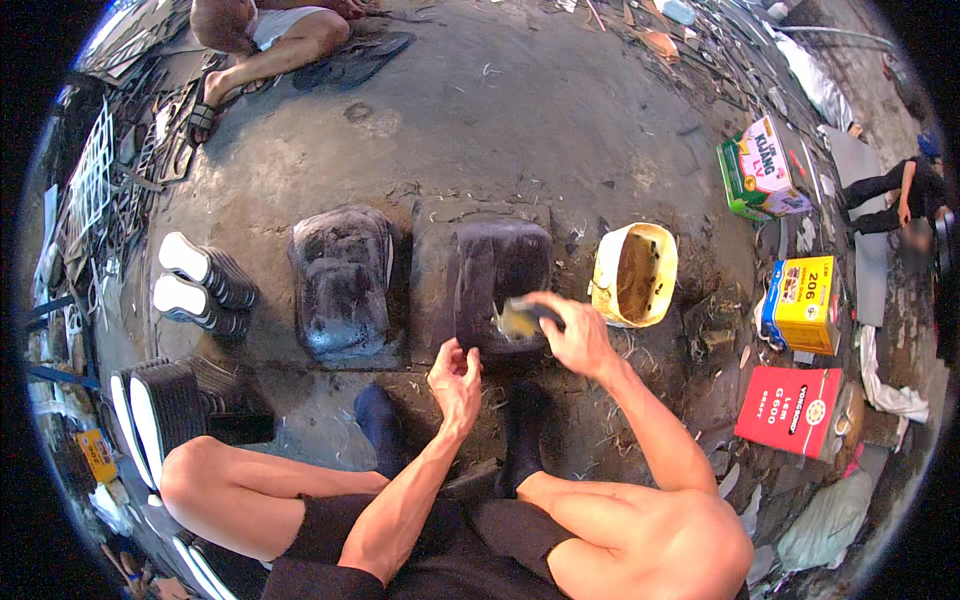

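My right hand [580, 338] is closed round the dark handle of a brush [520, 320], its yellowish bristles blurred over the near part of a dark, flat stack [505, 270]. At that stack's near left corner, my left hand [456, 385] has its thumb and fingers pinched together; anything between them is too small to make out. A second dark stack [345, 285], with a shiny worn top, lies to the left. Right of the brush stands a cut-open yellow container [605, 280] with brown residue inside.
Sandal soles with white tops [185, 260] lie at left, above a larger stack of dark soles [165, 410]. A green-and-pink tin [760, 170], a yellow tin [805, 305] and a red tin [788, 412] line the right. Another person's leg [275, 60] is at far left; scraps litter the edges.
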The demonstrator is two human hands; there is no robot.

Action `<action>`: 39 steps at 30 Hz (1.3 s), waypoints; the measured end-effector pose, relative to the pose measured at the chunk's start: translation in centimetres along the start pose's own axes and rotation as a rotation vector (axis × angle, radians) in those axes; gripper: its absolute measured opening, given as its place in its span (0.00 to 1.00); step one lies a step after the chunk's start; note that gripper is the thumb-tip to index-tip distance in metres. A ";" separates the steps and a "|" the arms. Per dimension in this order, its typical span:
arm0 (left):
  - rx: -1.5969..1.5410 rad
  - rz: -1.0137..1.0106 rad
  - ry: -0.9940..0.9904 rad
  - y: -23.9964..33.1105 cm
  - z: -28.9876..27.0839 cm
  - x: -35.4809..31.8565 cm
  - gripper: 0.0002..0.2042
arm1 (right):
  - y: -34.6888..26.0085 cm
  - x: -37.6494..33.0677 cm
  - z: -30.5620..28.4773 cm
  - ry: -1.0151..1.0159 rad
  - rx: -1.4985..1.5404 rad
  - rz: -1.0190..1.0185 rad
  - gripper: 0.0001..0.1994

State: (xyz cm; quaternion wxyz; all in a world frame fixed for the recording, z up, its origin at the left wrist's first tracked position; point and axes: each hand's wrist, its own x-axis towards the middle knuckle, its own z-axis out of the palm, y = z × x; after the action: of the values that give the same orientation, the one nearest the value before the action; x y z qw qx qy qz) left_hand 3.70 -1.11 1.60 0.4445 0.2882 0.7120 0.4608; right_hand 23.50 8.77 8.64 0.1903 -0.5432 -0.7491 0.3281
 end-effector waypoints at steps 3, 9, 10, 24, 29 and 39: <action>0.005 -0.025 0.080 -0.8 0.0 3.2 0.14 | -2.1 6.2 1.7 0.005 -0.115 0.144 0.22; 0.358 0.311 0.003 -0.6 0.4 4.0 0.11 | -2.2 10.6 7.7 0.005 -0.456 -0.364 0.15; 0.377 0.295 0.020 -0.8 0.5 3.9 0.09 | -2.9 10.3 8.3 -0.179 -0.461 -0.444 0.16; 0.194 0.316 0.177 -1.4 -0.3 3.3 0.15 | -2.3 4.7 6.8 -0.093 -0.414 -0.339 0.20; -0.392 -0.137 0.018 -1.1 -2.7 6.2 0.14 | -3.2 -1.0 6.3 -0.220 -0.272 -0.217 0.22; 0.322 0.161 0.042 2.7 1.8 5.7 0.30 | -2.7 -2.9 -9.4 0.441 -0.003 0.290 0.24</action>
State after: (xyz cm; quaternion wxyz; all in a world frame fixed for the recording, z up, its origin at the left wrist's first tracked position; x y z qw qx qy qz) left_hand 2.81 5.35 1.67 0.3393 0.4020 0.7604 0.3809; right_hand 28.67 8.25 17.45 0.2992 -0.7035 -0.6044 0.2243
